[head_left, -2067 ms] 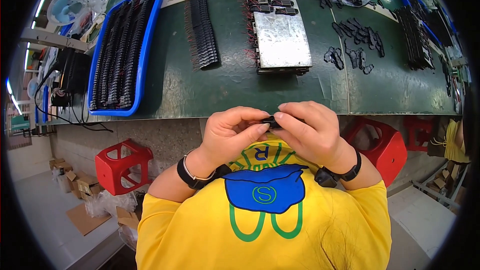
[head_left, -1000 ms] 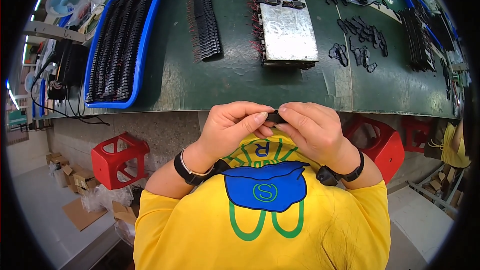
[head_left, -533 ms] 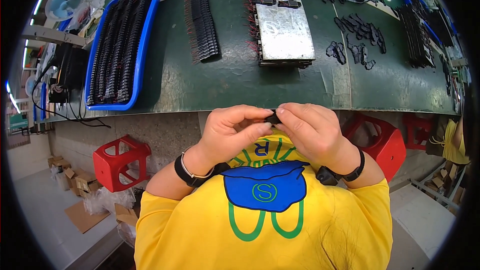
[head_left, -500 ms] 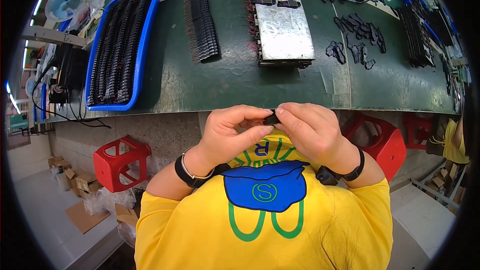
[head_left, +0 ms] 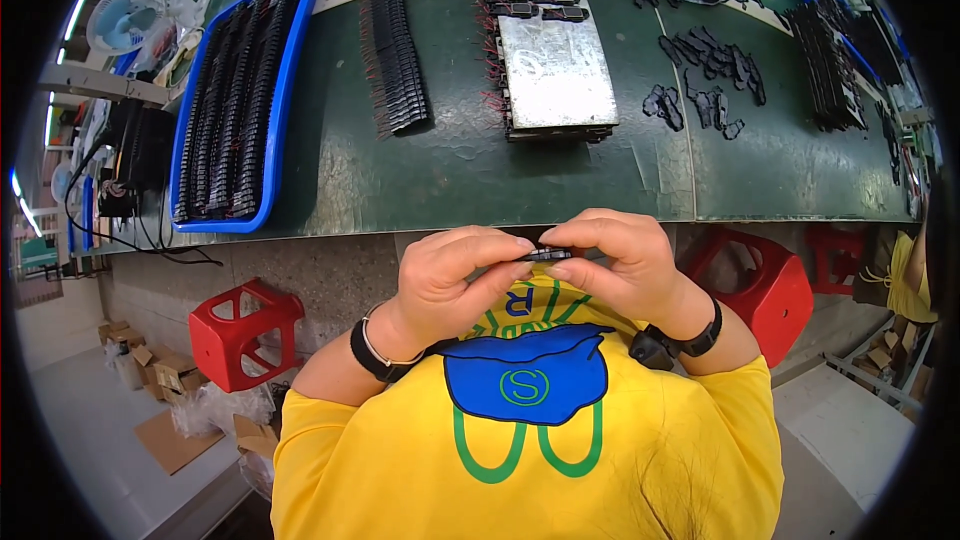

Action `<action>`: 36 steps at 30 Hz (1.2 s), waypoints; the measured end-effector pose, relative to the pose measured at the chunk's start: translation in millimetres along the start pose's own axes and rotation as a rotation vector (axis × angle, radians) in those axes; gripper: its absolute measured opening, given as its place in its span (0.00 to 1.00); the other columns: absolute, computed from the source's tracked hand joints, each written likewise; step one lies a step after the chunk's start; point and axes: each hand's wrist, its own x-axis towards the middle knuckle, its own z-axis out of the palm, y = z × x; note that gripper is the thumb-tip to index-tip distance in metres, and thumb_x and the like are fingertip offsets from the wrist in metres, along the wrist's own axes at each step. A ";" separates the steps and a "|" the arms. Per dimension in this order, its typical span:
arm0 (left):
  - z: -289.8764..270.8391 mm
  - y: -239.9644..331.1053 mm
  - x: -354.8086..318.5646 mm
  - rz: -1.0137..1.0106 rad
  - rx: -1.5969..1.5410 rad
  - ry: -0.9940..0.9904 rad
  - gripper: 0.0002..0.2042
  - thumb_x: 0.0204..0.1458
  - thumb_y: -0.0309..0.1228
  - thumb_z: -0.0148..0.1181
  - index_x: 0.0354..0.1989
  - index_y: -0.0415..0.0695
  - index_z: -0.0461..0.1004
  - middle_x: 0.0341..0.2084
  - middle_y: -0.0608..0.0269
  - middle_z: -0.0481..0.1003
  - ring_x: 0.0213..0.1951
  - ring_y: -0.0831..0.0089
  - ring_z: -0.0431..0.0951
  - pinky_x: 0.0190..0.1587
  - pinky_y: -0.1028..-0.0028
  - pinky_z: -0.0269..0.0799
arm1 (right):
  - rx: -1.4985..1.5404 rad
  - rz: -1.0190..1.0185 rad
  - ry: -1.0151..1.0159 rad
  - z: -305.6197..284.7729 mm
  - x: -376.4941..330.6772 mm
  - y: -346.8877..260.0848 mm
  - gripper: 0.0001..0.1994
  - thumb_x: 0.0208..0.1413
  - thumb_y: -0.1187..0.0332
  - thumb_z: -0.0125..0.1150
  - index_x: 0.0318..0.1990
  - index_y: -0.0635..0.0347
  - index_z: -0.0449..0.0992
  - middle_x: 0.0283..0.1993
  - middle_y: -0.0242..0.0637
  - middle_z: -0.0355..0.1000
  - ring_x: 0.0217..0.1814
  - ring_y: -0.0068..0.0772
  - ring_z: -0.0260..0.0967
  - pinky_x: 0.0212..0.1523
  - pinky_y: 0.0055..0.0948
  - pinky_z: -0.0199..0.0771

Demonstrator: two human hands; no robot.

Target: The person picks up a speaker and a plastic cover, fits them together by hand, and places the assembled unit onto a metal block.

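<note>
Both hands meet just below the edge of the green counter [head_left: 440, 180], over the yellow shirt. The left hand [head_left: 452, 275] and right hand [head_left: 615, 260] each pinch one end of a small black plastic part [head_left: 547, 254] in a narrow fingertip grip.

Both forearms rise from the lower edge and meet in front of the chest. The left hand [head_left: 455, 275] and right hand [head_left: 610, 260] curl inward, fingertips apparently pinched together, each wrist wearing a dark band.
</note>
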 end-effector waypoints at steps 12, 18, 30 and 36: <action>1.5 -4.7 3.5 0.053 0.005 -0.044 0.10 0.43 0.19 0.65 0.35 0.39 0.76 0.29 0.57 0.79 0.30 0.68 0.80 0.31 0.77 0.74 | -0.115 -0.276 0.049 4.6 0.3 12.6 0.12 0.42 0.77 0.68 0.37 0.66 0.75 0.30 0.42 0.74 0.26 0.35 0.73 0.26 0.26 0.71; 2.5 -5.8 6.7 0.031 -0.026 -0.041 0.09 0.44 0.19 0.65 0.35 0.39 0.76 0.28 0.57 0.79 0.30 0.68 0.80 0.31 0.78 0.74 | 0.022 -0.027 0.034 4.8 -3.6 4.5 0.11 0.45 0.76 0.66 0.37 0.66 0.75 0.29 0.41 0.74 0.27 0.30 0.73 0.26 0.24 0.70; 12.4 2.9 4.3 -0.234 -0.250 0.111 0.11 0.42 0.19 0.65 0.36 0.38 0.76 0.30 0.58 0.79 0.36 0.66 0.80 0.37 0.75 0.75 | -0.123 -0.179 0.102 -1.8 -3.8 10.1 0.08 0.46 0.76 0.65 0.34 0.65 0.75 0.29 0.41 0.74 0.26 0.35 0.72 0.25 0.26 0.69; -1.7 6.9 19.0 0.104 0.206 -0.083 0.11 0.39 0.19 0.66 0.33 0.38 0.77 0.26 0.57 0.77 0.30 0.63 0.78 0.32 0.73 0.73 | -0.260 -0.305 0.083 2.9 -1.4 8.1 0.11 0.43 0.76 0.67 0.35 0.65 0.74 0.27 0.41 0.73 0.24 0.39 0.72 0.24 0.28 0.69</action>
